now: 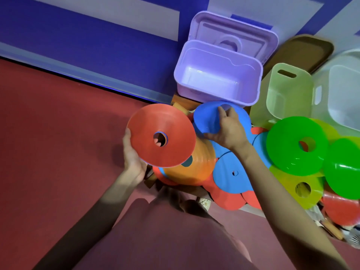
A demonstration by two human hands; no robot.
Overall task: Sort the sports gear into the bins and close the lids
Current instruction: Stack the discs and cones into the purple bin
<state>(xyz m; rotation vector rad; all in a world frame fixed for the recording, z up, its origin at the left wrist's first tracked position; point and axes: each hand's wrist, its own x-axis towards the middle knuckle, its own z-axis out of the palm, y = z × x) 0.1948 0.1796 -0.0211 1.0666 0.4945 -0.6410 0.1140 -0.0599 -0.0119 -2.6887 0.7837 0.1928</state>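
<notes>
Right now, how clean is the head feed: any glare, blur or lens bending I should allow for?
Head view: wide-angle bending curves the wall stripes and floor edge; glare spots sit on the green cone and inside the purple bin; the clear bin at the right edge looks washed out; the forearms and lap at the bottom lie in shadow; both the left hand and right hand read sharply.

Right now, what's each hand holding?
Left hand: grips the stack of red and orange plastic disc cones.
Right hand: grips a blue plastic disc cone.
</notes>
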